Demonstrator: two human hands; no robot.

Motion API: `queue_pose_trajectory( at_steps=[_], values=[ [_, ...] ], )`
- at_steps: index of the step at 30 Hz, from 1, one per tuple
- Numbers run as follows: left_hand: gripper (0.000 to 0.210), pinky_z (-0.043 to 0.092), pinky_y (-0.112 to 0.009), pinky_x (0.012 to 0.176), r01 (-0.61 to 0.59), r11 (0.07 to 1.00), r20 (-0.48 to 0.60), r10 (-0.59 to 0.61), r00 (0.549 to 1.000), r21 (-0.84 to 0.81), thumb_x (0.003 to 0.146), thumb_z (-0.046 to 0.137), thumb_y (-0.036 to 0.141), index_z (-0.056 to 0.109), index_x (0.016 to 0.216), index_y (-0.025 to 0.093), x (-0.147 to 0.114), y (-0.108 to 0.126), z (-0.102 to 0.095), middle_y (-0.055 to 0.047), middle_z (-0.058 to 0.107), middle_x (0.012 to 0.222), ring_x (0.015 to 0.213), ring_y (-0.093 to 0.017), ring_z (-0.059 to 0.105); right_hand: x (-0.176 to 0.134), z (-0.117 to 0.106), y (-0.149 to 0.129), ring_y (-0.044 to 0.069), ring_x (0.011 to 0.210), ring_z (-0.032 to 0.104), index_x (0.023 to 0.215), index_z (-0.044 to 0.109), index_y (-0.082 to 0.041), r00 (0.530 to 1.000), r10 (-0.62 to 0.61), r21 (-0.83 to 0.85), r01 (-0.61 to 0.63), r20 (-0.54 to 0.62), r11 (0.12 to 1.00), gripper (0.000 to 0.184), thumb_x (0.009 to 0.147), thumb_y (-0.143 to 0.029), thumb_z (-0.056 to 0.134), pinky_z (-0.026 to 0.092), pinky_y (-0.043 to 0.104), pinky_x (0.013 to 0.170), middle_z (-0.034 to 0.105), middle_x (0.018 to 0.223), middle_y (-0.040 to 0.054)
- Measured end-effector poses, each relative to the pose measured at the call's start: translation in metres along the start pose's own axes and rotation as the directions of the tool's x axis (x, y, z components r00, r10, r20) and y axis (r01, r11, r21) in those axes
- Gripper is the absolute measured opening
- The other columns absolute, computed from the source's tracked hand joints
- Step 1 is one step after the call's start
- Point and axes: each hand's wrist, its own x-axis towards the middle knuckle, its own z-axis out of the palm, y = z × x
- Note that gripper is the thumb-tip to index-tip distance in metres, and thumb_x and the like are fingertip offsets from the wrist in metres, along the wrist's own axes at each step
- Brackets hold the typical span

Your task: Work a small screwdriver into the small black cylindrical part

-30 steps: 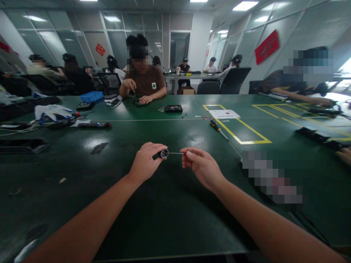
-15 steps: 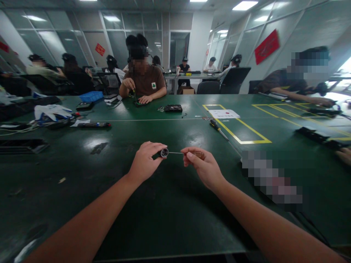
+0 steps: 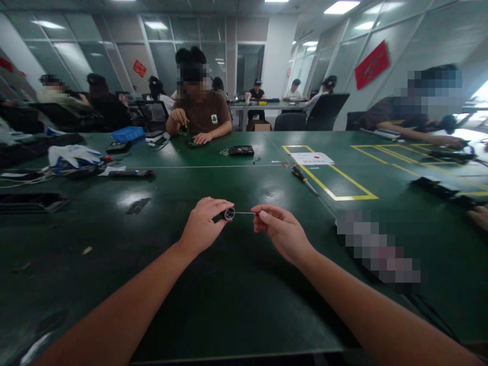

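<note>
Between the thumb and fingers of my left hand (image 3: pixel 204 226) is a small round part (image 3: pixel 229 213), dark outside with a pale metallic ring at its open end, which faces me and slightly right. My right hand (image 3: pixel 282 229) is closed around the brownish handle of a screwdriver (image 3: pixel 246 213). Its thin shaft points left and its tip meets the round part at the rim; whether it reaches inside I cannot tell. Both hands are held above the green table (image 3: pixel 236 305). My right fingers hide most of the handle.
A yellow-black screwdriver (image 3: pixel 305 180) lies beyond my right hand, near yellow tape and a white sheet (image 3: pixel 311 158). A blurred-out long object (image 3: pixel 377 246) lies right. White gloves (image 3: pixel 72 156) and a dark pen-like tool (image 3: pixel 131 174) lie left. A co-worker (image 3: pixel 202 112) sits opposite.
My hands keep nearly the same place. The fingers of my right hand have shifted on the screwdriver handle, which shows less than before. The round part has turned or tilted very slightly.
</note>
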Motion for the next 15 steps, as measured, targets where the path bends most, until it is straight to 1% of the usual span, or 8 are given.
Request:
queue_pose_trajectory(
  at_steps=[2,4,10,15],
  values=[
    [0.028,0.050,-0.046,0.101,0.001,1.000,-0.009,-0.001,1.000,-0.006,0.084,0.075,0.016,0.074,0.112,0.023,0.0001,-0.0013,0.0005,-0.005,0.077,0.112,0.103,-0.023,0.070,0.0013,0.0009,-0.0024,0.016,0.071,0.061,0.094,0.076,-0.019,0.998,0.056,0.100,-0.054,-0.016,0.993,0.015,0.083,-0.030,0.074,0.050,0.033,0.069,0.066,0.078,0.0028],
    [0.028,0.049,-0.047,0.103,0.012,1.000,-0.009,-0.012,1.000,-0.010,0.084,0.075,0.016,0.074,0.112,0.023,0.0002,-0.0020,0.0008,-0.005,0.077,0.112,0.104,-0.024,0.070,0.0016,0.0018,-0.0048,0.017,0.069,0.060,0.092,0.076,-0.020,0.998,0.064,0.135,-0.061,-0.023,0.989,0.014,0.083,-0.030,0.074,0.050,0.033,0.068,0.065,0.076,0.0027],
    [0.027,0.050,-0.048,0.103,0.034,0.999,-0.006,-0.034,0.999,-0.002,0.084,0.076,0.019,0.075,0.111,0.022,0.0006,0.0014,-0.0005,-0.006,0.077,0.112,0.104,-0.024,0.071,-0.0003,0.0003,-0.0029,0.017,0.071,0.060,0.095,0.077,-0.020,0.999,-0.022,0.070,0.024,-0.037,0.997,0.016,0.085,-0.032,0.074,0.049,0.033,0.068,0.066,0.077,0.0025],
    [0.029,0.048,-0.047,0.104,0.025,1.000,0.002,-0.025,1.000,0.014,0.083,0.078,0.019,0.074,0.112,0.022,-0.0002,0.0013,0.0002,-0.005,0.077,0.112,0.103,-0.024,0.070,0.0003,-0.0026,0.0017,0.016,0.072,0.061,0.098,0.078,-0.020,0.999,-0.032,0.041,0.033,-0.019,0.999,0.016,0.087,-0.031,0.073,0.049,0.032,0.069,0.067,0.079,0.0026]
  ],
)
